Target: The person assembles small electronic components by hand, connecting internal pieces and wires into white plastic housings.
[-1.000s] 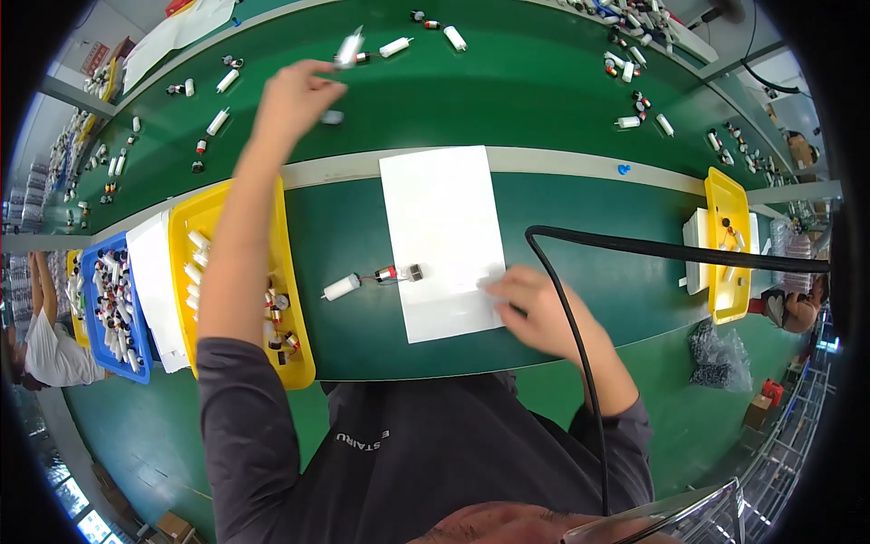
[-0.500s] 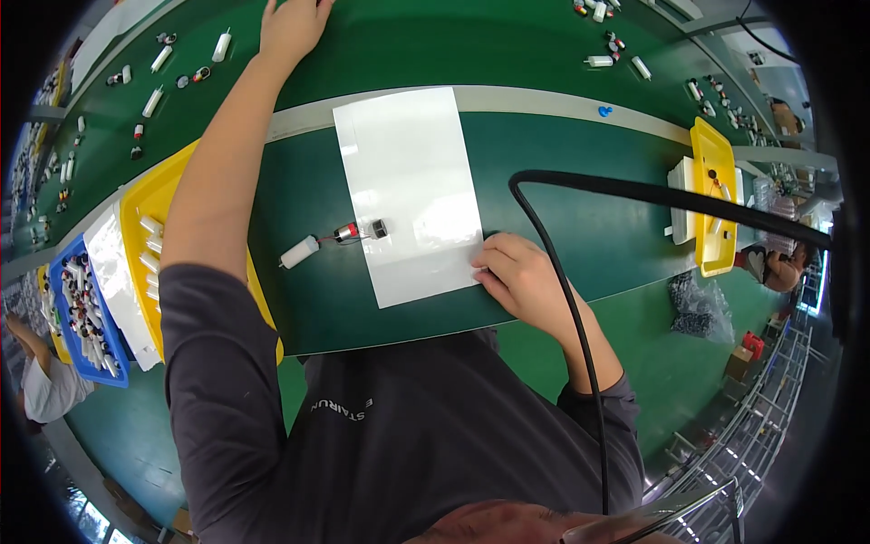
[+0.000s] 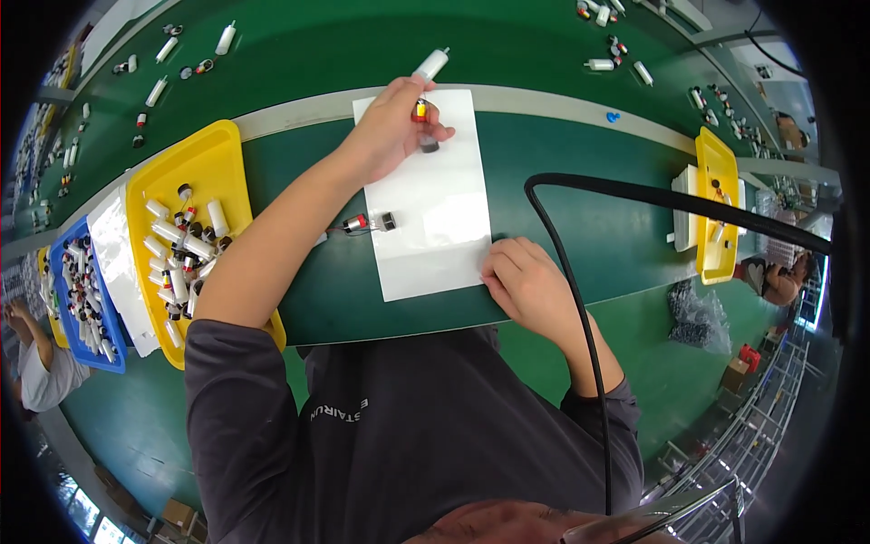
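A wired assembly hangs from my left hand (image 3: 391, 127) above the far end of a white sheet (image 3: 435, 218). Its white cylinder (image 3: 432, 63) sticks out past the fingers on the far side; a small red-and-yellow can (image 3: 420, 111) and a dark round piece (image 3: 429, 144) show under them. A second assembly lies at the sheet's left edge: its red can (image 3: 355, 222) and black square-looking piece (image 3: 389, 220) are visible, while my left forearm covers most of its white cylinder. My right hand (image 3: 527, 279) rests with bent fingers at the sheet's lower right edge; whether they pinch anything is hidden.
Left of the sheet stands a yellow tray (image 3: 237, 172) of similar assemblies, then a blue tray (image 3: 118, 364). More parts lie on the green surface (image 3: 507, 45) beyond the pale rail (image 3: 553, 102). A black cable (image 3: 652, 193) arches across the right; another yellow tray (image 3: 719, 258) stands beyond.
My left hand has come back from the far green surface to the sheet, bringing a wired assembly. The sheet has shifted slightly right. My right hand has hardly moved.
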The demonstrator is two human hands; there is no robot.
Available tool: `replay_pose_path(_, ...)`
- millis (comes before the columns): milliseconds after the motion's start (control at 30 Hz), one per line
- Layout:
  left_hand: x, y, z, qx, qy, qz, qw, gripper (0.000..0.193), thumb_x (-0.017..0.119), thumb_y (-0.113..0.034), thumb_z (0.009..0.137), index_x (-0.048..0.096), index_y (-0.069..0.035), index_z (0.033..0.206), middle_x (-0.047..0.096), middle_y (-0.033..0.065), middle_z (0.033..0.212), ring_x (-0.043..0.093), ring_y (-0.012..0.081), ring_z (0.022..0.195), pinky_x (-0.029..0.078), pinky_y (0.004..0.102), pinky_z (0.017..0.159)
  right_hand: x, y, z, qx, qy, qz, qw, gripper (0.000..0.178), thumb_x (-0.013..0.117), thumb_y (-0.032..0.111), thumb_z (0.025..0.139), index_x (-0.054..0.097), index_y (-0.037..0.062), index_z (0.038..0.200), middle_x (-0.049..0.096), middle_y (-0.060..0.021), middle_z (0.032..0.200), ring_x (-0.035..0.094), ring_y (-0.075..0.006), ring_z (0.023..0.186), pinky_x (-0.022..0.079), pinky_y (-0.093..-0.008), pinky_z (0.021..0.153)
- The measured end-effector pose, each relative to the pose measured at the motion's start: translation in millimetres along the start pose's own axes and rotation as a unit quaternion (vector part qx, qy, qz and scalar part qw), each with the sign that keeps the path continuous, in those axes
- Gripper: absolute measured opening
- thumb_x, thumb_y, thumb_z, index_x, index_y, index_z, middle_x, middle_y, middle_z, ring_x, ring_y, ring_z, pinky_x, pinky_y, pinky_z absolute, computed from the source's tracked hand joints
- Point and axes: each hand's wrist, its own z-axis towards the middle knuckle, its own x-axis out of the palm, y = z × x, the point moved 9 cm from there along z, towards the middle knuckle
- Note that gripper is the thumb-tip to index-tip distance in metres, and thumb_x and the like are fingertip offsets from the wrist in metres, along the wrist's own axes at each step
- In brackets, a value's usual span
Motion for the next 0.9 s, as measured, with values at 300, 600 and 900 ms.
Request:
replay_pose_path(300, 12.6, -5.9, -8.1, -0.046, 0.025, -0.103, 0.993, 0.031, 0.033, -0.037, 0.112, 0.048, -0.011, 0.119, 0.066, 0.0207, 0.117, 0.067, 0.0335, 0.106, 0.048, 0.042, 0.101, -60.7, -100.4, 17.4, 0.107, -0.192, 0.423, 0.879, 0.015, 0.072, -0.002, 0.086, 0.059, 0.0037, 0.089, 0.062, -0.0024, 0.092, 0.058, -0.0103, 0.085, 0.048, -0.0248, 0.074)
replay_pose_path(600, 25.6, -29.1, -16.4, 0.067, 0.112, -0.075, 0.989, 0.031, 0.042, -0.01, 0.101, 0.041, -0.009, 0.132, 0.049, 0.0213, 0.15, 0.049, 0.0295, 0.135, 0.04, 0.0411, 0.112, -12.8, -66.4, 139.3, 0.025, -0.387, 0.415, 0.823, 0.023, 0.069, 0.01, 0.097, 0.048, 0.0035, 0.104, 0.064, -0.0067, 0.095, 0.061, -0.0128, 0.088, 0.051, -0.0297, 0.082)
replay_pose_path(900, 27.1, -32.3, -17.1, 0.068, 0.154, 0.043, 0.985, 0.036, 0.045, -0.008, 0.103, 0.043, -0.007, 0.14, 0.049, 0.0153, 0.15, 0.053, 0.0226, 0.127, 0.039, 0.0384, 0.111, -1.2, -71.3, 144.5, 0.04, -0.353, 0.454, 0.817, 0.038, 0.069, -0.01, 0.089, 0.042, 0.0077, 0.107, 0.062, -0.0051, 0.099, 0.06, -0.0123, 0.096, 0.048, -0.029, 0.091)
